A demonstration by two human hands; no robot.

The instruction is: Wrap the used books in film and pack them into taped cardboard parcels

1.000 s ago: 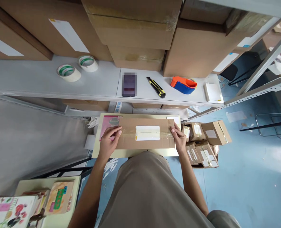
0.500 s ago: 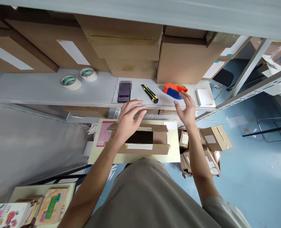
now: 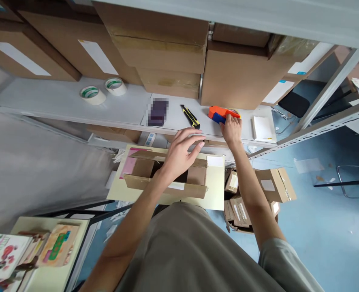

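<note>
Right, right grip (image 3: 232,132) is curled over the orange-and-blue tape dispenser (image 3: 217,112) on the shelf (image 3: 131,109); can't tell if it's fully closed. Left grip (image 3: 179,158): loosely spread, nothing held, above the open carton (image 3: 194,188) on the counter (image 3: 214,200). Looks like dispenser pickup; calls for secure hold before lifting.

Centre of frame: hands, two (left hand (image 3: 182,153), right hand (image 3: 232,130)); open carton (image 3: 194,190), one. Upper middle to right: cutter (image 3: 190,117), one; tape dispenser (image 3: 217,111), one; white pad (image 3: 262,128), one. Upper left: loose tape rolls (image 3: 98,98), two.

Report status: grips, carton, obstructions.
Right grip on tape dispenser. Left grip open, above carton. Carton top open. Left grip partly blocks view inside.
</note>
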